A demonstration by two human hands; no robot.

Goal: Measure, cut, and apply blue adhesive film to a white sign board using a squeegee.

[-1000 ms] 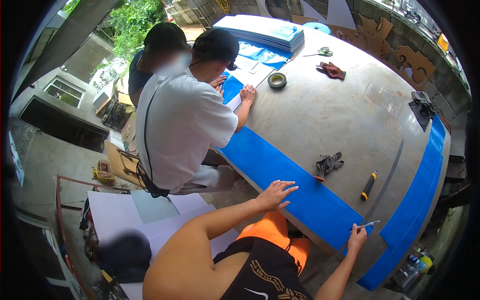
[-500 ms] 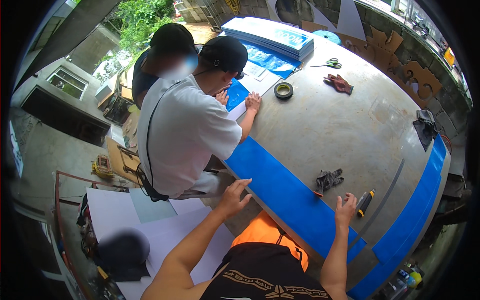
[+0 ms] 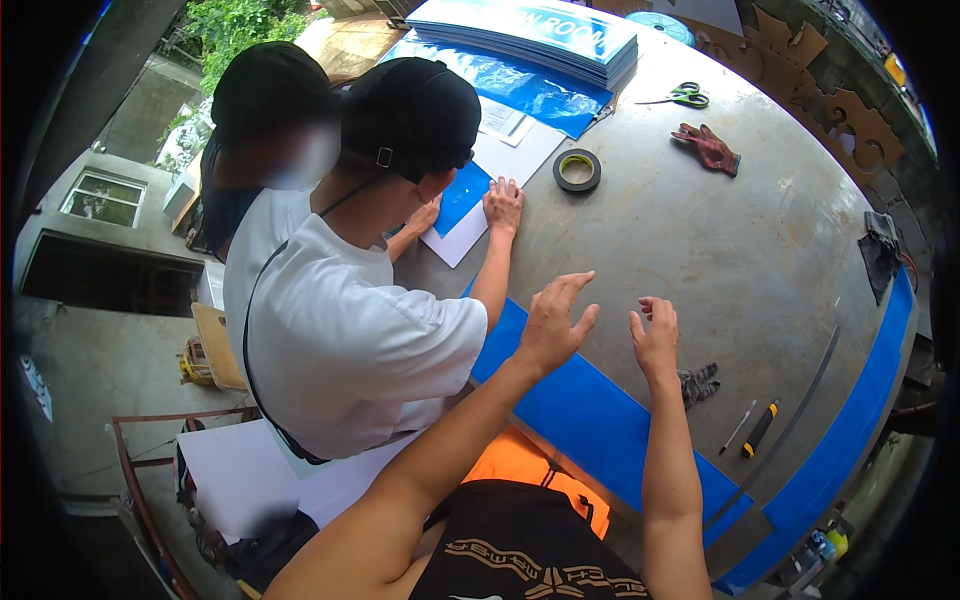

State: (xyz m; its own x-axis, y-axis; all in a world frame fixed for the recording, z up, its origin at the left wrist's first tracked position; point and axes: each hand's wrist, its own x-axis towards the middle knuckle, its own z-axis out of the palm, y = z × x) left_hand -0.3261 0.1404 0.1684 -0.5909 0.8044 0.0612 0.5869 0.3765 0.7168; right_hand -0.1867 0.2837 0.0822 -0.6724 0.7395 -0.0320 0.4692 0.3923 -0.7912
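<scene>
My left hand (image 3: 556,322) hovers over the table, fingers spread, near the far end of a long blue strip (image 3: 590,415). To its right my right hand (image 3: 655,335) is also raised, its fingers apart and slightly curled. Neither holds anything. Partly hidden behind my right wrist lies a grey glove (image 3: 699,385). A pen (image 3: 738,427) and a black-and-yellow utility knife (image 3: 760,428) rest to the right of my forearm. A roll of black tape (image 3: 577,171) sits farther off, beyond my hands.
At my left a co-worker in a white shirt (image 3: 350,310) presses a blue piece (image 3: 462,198) on a white sheet; another person (image 3: 270,110) stands behind. Scissors (image 3: 688,95), a red glove (image 3: 708,148) and stacked blue signs (image 3: 525,45) lie farther back. Another blue strip (image 3: 850,400) follows the table's right edge.
Both my hands have moved forward over the table, the left one also to the right, so they are closer together. The view has shifted, and the co-worker leans nearer.
</scene>
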